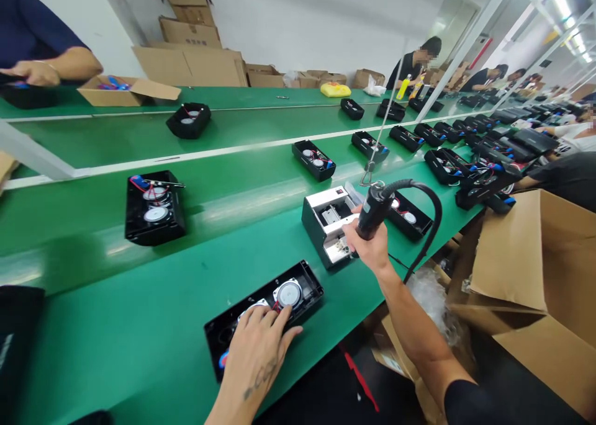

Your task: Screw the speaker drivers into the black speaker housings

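Resting open with its fingers spread, the left hand (256,350) is pressing on a black plastic speaker housing (223,341), which is lying on the smooth green tabletop (116,332) with its round silver drivers (287,293) facing up. Raised at the wrist, the right hand (367,248) is closing around a black electric screwdriver (375,211), its thick black cable (437,220) arcing away. Just beside that hand, a boxy white metal fixture (328,226) is sitting open, seemingly holding some small metal parts. Further housings (313,160) are lying along the tabletop.
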The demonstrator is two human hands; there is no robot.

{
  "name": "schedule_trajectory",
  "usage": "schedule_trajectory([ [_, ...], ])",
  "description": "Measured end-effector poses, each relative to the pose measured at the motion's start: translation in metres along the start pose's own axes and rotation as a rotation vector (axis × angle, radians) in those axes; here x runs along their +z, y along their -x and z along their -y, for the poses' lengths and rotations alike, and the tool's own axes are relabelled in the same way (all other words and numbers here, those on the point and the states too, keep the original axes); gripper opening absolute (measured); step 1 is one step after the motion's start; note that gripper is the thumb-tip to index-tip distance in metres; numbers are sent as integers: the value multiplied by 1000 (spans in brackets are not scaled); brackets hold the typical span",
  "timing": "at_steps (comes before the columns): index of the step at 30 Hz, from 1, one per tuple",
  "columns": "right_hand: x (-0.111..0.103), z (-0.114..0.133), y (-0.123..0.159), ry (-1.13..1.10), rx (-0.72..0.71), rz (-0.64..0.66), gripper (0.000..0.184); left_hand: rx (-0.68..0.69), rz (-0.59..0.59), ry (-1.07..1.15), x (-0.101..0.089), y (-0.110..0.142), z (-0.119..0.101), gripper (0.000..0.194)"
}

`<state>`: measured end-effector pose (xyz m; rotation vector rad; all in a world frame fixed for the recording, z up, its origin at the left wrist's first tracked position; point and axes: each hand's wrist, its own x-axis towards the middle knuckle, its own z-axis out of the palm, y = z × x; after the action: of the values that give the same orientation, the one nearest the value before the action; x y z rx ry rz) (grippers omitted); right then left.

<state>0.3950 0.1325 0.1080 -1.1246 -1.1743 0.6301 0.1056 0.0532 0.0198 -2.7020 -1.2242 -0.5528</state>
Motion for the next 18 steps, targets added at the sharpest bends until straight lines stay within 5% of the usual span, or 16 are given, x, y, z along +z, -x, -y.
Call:
schedule_trajectory([
  [8, 35, 22, 67, -493, 95, 147, 35, -14, 38, 61, -5, -1, -6, 24],
  [18, 74, 6, 96, -483, 36, 240, 34, -19, 81, 121, -8, -2, -2, 24],
])
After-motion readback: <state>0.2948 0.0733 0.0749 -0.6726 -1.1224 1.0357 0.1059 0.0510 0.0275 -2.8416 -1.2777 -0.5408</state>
